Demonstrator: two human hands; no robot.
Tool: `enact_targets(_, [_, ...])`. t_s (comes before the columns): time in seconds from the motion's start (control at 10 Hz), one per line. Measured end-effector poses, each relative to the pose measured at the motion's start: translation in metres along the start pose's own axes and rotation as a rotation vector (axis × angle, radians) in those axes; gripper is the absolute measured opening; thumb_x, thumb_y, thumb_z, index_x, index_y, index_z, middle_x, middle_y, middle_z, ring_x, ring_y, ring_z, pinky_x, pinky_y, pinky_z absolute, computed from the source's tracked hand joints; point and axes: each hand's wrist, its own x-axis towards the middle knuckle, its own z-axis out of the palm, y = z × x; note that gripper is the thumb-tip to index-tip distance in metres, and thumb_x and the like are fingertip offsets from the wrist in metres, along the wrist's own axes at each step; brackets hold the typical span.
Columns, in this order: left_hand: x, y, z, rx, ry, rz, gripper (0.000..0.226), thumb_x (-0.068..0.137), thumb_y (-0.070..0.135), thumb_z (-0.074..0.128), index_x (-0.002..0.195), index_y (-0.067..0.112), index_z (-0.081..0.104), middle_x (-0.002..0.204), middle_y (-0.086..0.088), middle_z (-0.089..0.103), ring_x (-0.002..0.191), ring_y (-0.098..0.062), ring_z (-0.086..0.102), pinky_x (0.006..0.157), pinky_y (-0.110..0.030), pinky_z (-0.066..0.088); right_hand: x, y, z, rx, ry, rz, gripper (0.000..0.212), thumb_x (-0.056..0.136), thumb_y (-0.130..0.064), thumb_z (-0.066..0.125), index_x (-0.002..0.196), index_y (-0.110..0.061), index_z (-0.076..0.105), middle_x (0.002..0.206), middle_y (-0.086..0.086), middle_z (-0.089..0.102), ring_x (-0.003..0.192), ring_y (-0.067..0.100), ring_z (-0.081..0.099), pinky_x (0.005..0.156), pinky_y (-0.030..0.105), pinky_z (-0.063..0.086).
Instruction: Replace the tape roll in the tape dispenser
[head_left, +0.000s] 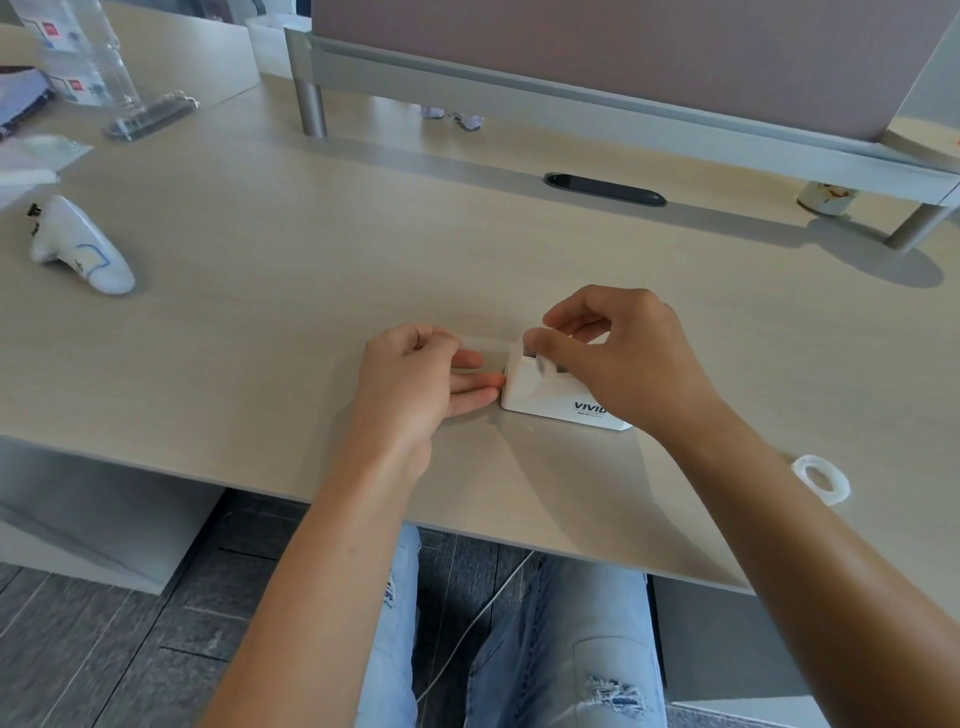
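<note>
A small white tape dispenser (545, 397) with dark lettering stands on the light wooden desk (311, 270) near its front edge. My right hand (618, 358) rests over the top of the dispenser, thumb and fingers pinched at its cutter end. My left hand (415, 382) is just left of it, pinching a clear strip of tape (485, 345) that stretches from the dispenser's top to my fingers. The roll inside the dispenser is hidden by my right hand. A separate clear tape roll (822, 478) lies flat on the desk at the right, past my right forearm.
A white game controller (78, 249) lies at the left. Clear plastic stands (98, 67) and papers sit at the back left. A raised monitor shelf (571, 88) spans the back, with a small jar (827, 198) under it and a dark cable slot (605, 189) in the desk.
</note>
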Motion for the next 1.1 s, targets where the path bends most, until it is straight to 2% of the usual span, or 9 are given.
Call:
enact_targets(0.2, [0.003,0.0,-0.004,0.09,-0.023,-0.033,0.014,0.104,0.007,0.051,0.096,0.0,0.06,0.087,-0.019,0.067,0.067,-0.036,0.08,0.061,-0.038,0.067,-0.004,-0.012,0.001,-0.161,0.032,-0.105,0.022,0.085,-0.043,0.079,0.101,-0.028,0.075,0.095,-0.011,0.074,0.095,0.013,0.069,0.092,0.043,0.055])
enact_targets(0.4, [-0.004,0.0,-0.009,0.156,0.005,0.006,0.015,0.106,0.01,0.048,0.107,0.002,0.061,0.086,-0.017,0.067,0.066,-0.035,0.079,0.059,-0.037,0.066,-0.01,-0.011,0.005,-0.17,0.076,-0.107,0.021,0.087,-0.043,0.077,0.102,-0.027,0.076,0.095,-0.011,0.072,0.095,0.013,0.068,0.091,0.048,0.056])
enact_targets(0.5, [-0.018,-0.005,-0.011,0.217,0.048,0.118,0.011,0.104,0.011,0.051,0.105,0.011,0.062,0.081,-0.014,0.07,0.065,-0.037,0.077,0.058,-0.039,0.066,-0.011,-0.009,0.008,-0.093,0.092,-0.079,0.023,0.087,-0.039,0.079,0.104,-0.023,0.077,0.096,-0.009,0.072,0.094,0.012,0.068,0.075,0.046,0.062])
enact_targets(0.6, [-0.032,-0.014,-0.011,0.32,0.075,0.259,0.01,0.099,0.016,0.055,0.101,0.018,0.065,0.075,-0.009,0.074,0.069,-0.035,0.078,0.068,-0.05,0.067,-0.013,-0.007,0.011,0.01,0.111,-0.056,0.021,0.086,-0.034,0.08,0.101,-0.02,0.078,0.092,-0.007,0.073,0.09,0.013,0.069,0.068,0.04,0.062])
enact_targets(0.7, [-0.042,-0.023,-0.012,0.397,0.042,0.361,0.011,0.088,0.036,0.058,0.091,0.03,0.067,0.071,-0.003,0.076,0.07,-0.03,0.077,0.077,-0.055,0.064,-0.016,-0.005,0.014,0.067,0.135,-0.046,0.012,0.092,-0.028,0.073,0.097,-0.019,0.078,0.086,-0.009,0.075,0.085,0.008,0.069,0.073,0.035,0.061])
enact_targets(0.8, [-0.049,-0.028,-0.009,0.45,0.004,0.443,0.014,0.087,0.042,0.059,0.091,0.032,0.068,0.078,0.001,0.076,0.072,-0.027,0.076,0.076,-0.052,0.063,-0.02,-0.002,0.012,0.115,0.192,-0.089,0.018,0.101,-0.016,0.06,0.103,-0.016,0.078,0.098,-0.007,0.077,0.082,0.002,0.066,0.072,0.007,0.051])
enact_targets(0.9, [-0.056,-0.029,-0.004,0.572,-0.009,0.558,0.012,0.093,0.033,0.062,0.09,0.025,0.07,0.074,0.002,0.075,0.068,-0.02,0.072,0.071,-0.043,0.06,-0.028,-0.005,-0.001,0.202,0.273,-0.101,0.02,0.101,-0.014,0.058,0.107,-0.017,0.078,0.106,-0.004,0.077,0.093,0.005,0.069,0.076,0.012,0.053])
enact_targets(1.0, [-0.06,-0.029,0.0,0.644,-0.061,0.642,0.009,0.094,0.027,0.065,0.091,0.022,0.071,0.07,0.005,0.071,0.061,-0.013,0.064,0.068,-0.038,0.056,-0.044,-0.011,-0.025,0.358,0.338,-0.105,0.018,0.098,-0.013,0.062,0.105,-0.021,0.077,0.098,-0.006,0.079,0.092,0.007,0.073,0.081,0.02,0.055])
enact_targets(1.1, [-0.058,-0.034,0.007,0.751,-0.151,0.682,0.01,0.094,0.029,0.064,0.093,0.023,0.071,0.069,0.007,0.066,0.06,-0.012,0.059,0.066,-0.039,0.057,-0.066,-0.024,-0.064,0.675,0.431,-0.114,0.02,0.093,-0.01,0.063,0.099,-0.023,0.077,0.083,-0.006,0.078,0.074,0.011,0.072,0.072,0.025,0.056])
